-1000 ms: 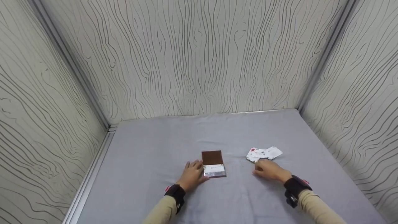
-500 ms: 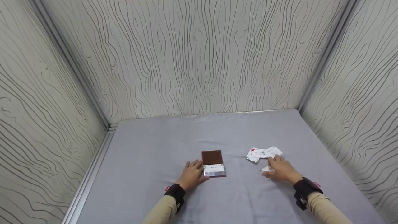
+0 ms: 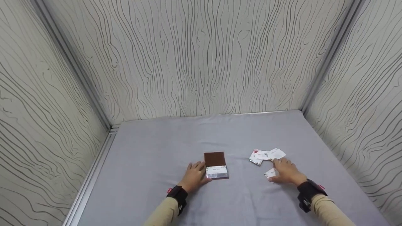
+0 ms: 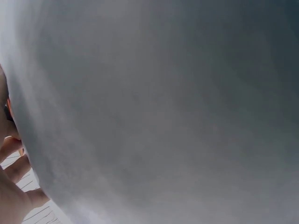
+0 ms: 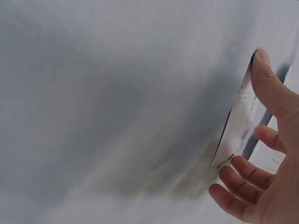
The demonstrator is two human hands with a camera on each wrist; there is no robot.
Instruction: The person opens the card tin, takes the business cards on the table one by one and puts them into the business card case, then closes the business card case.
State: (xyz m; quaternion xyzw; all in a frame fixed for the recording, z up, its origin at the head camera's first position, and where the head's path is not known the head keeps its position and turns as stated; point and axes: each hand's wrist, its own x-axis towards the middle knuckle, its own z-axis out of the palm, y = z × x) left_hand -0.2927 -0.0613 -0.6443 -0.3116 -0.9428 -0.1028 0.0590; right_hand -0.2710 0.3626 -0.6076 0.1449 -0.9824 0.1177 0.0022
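A brown card holder [image 3: 214, 158] lies unfolded mid-table, with a white printed card [image 3: 216, 169] in its lower half. My left hand [image 3: 194, 176] rests along its left edge, fingers relaxed and thumb at the near corner. In the left wrist view only some spread fingers [image 4: 17, 169] show at the left. My right hand [image 3: 285, 172] holds a small white card [image 3: 270, 173] by its edges, thumb at one end and fingers at the other; in the right wrist view the card [image 5: 238, 119] stands tilted over the cloth.
Beyond my right hand, several white cards [image 3: 274, 153] overlap on the grey cloth [image 3: 163, 144], one with a floral print [image 3: 255, 157]. Wood-grain panels [image 3: 201, 62] enclose the table at the back and both sides.
My right hand has drawn back from the pile toward the near right, bringing one card away from it. The left hand and the card holder have stayed in place.
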